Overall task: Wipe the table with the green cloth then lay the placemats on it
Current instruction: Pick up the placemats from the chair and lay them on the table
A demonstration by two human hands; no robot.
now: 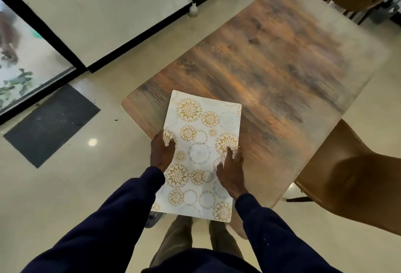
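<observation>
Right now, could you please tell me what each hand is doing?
Left hand: grips the placemat by its left edge.
Right hand: holds its right edge.

No readable text, labels or numbers anywhere.
</observation>
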